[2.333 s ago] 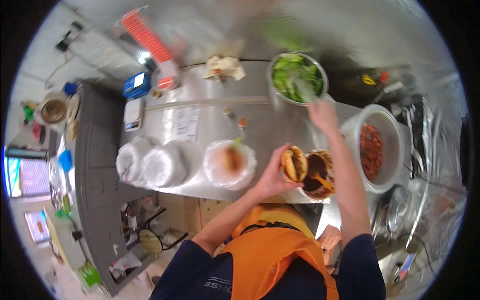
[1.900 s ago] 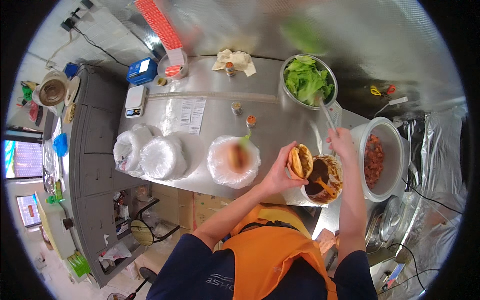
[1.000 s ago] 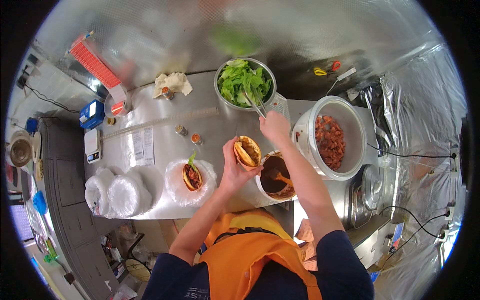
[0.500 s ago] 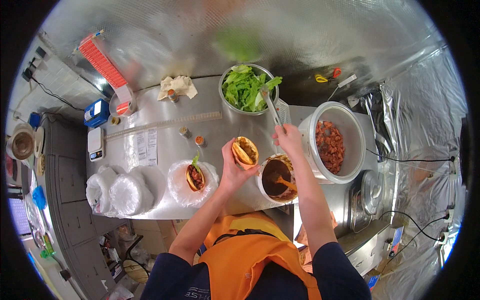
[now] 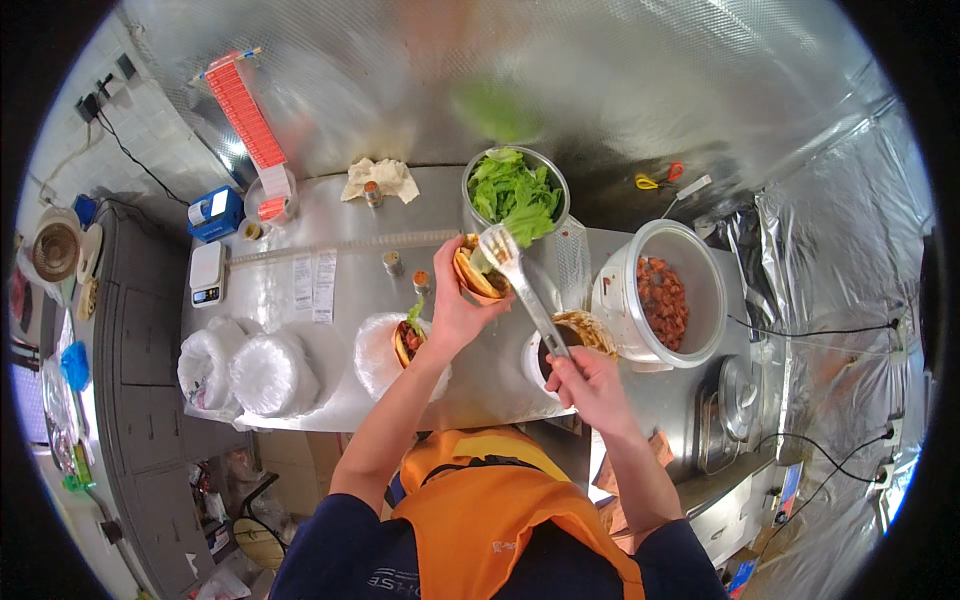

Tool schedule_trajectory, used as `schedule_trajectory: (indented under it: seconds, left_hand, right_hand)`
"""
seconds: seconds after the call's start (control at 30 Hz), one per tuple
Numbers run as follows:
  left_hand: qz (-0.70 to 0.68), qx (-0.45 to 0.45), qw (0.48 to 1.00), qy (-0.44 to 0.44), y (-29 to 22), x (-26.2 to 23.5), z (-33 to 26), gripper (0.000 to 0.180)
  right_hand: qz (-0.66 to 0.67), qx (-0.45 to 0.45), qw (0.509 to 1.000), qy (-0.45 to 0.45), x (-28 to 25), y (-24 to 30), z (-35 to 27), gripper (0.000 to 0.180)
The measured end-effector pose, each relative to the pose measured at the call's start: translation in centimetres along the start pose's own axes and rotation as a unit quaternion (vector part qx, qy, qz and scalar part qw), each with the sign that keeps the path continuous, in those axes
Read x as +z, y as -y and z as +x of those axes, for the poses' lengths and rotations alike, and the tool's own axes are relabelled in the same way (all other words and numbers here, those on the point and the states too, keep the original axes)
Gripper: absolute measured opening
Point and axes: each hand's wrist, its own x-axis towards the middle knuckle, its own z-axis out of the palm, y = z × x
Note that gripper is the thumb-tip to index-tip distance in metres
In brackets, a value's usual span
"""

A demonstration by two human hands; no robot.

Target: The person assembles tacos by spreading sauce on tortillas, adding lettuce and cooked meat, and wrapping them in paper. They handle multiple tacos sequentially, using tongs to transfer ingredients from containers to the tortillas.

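Note:
My left hand [image 5: 455,310] holds a burger half [image 5: 474,274] up over the steel counter [image 5: 340,240]. My right hand [image 5: 585,385] grips metal tongs [image 5: 525,290] whose tips lay a pale piece of lettuce on that burger. Just behind stands a metal bowl of green lettuce [image 5: 515,190]. Under my right hand sits a small bowl of brown sauce [image 5: 575,335]. A finished burger with lettuce [image 5: 408,340] rests on a plastic-wrapped plate to the left.
A white pot of red chopped filling [image 5: 662,295] stands at the right. Two wrapped plate stacks [image 5: 245,370] lie at the left edge, near a small scale [image 5: 208,275], a blue box [image 5: 214,212] and shakers [image 5: 393,263]. Foil covers the walls.
My right hand drew the tongs back from the lettuce bowl and brought a piece of lettuce onto the burger, which my left hand has raised toward the bowl.

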Motion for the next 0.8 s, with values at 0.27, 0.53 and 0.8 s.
schedule_trajectory:
  seconds: [0.27,0.53,0.8]
  left_hand:
    - [0.092,0.031,0.995,0.019,-1.0,-5.1,-3.2,0.115]
    - [0.000,0.032,0.999,-0.012,-1.5,-8.7,-5.8,0.117]
    - [0.016,-0.030,0.994,-0.099,-5.1,-12.8,-7.8,0.117]
  right_hand:
    - [-0.373,-0.147,0.913,-0.072,4.9,2.0,-4.5,0.021]
    - [-0.401,-0.154,0.902,-0.039,8.0,3.1,-6.3,0.022]
    - [-0.334,-0.166,0.928,0.009,9.1,5.7,-5.1,0.019]
